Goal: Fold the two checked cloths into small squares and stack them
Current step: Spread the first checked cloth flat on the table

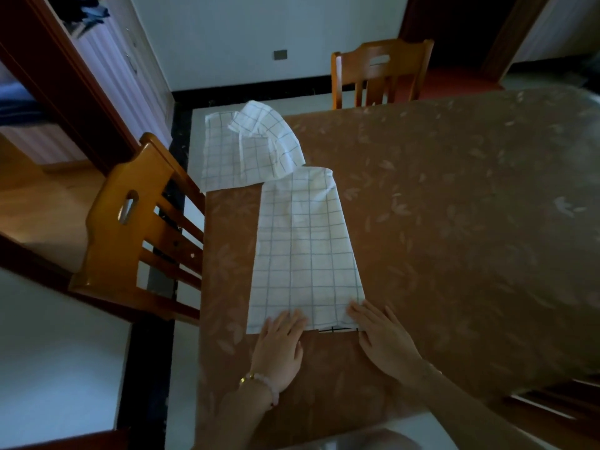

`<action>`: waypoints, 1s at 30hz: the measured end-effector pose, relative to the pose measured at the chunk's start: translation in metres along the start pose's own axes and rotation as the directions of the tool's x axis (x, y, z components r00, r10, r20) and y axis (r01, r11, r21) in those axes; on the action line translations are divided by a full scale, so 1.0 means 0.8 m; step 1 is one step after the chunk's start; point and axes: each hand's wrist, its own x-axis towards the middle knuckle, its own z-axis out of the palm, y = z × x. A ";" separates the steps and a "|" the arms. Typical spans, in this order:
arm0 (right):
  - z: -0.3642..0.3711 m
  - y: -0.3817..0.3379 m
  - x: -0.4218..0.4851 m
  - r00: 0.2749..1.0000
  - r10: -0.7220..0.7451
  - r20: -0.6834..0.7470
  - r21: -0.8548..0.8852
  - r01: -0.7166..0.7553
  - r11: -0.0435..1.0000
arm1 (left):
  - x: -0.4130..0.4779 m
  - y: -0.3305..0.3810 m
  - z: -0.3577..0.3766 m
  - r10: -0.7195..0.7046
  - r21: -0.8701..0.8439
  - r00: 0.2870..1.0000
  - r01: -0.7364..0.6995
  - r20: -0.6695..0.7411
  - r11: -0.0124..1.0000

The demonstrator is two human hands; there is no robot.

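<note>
A white checked cloth [306, 251] lies on the table as a long folded strip running away from me. My left hand [281, 347] lies flat with its fingertips on the strip's near left corner. My right hand [383, 339] lies flat too, its fingertips on the near right corner. A second checked cloth [246, 147] sits crumpled at the far left corner of the table, partly hanging over the edge and touching the far end of the strip.
The table [454, 222] has a brown leaf-patterned cover. A wooden chair [136, 228] stands close against the table's left side, another chair [380, 73] at the far end. A third chair's edge [552, 407] shows at lower right.
</note>
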 end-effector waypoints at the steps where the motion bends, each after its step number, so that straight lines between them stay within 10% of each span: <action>1: 0.001 0.001 -0.001 1.000 0.001 -0.007 0.006 -0.001 1.000 | 0.000 0.002 0.000 -0.007 -0.008 1.000 0.007 -0.003 1.000; 30: -0.026 0.146 -0.010 0.950 -0.031 -0.312 0.242 0.111 0.964 | 0.043 0.102 0.022 -0.048 0.061 0.990 0.057 -0.131 0.997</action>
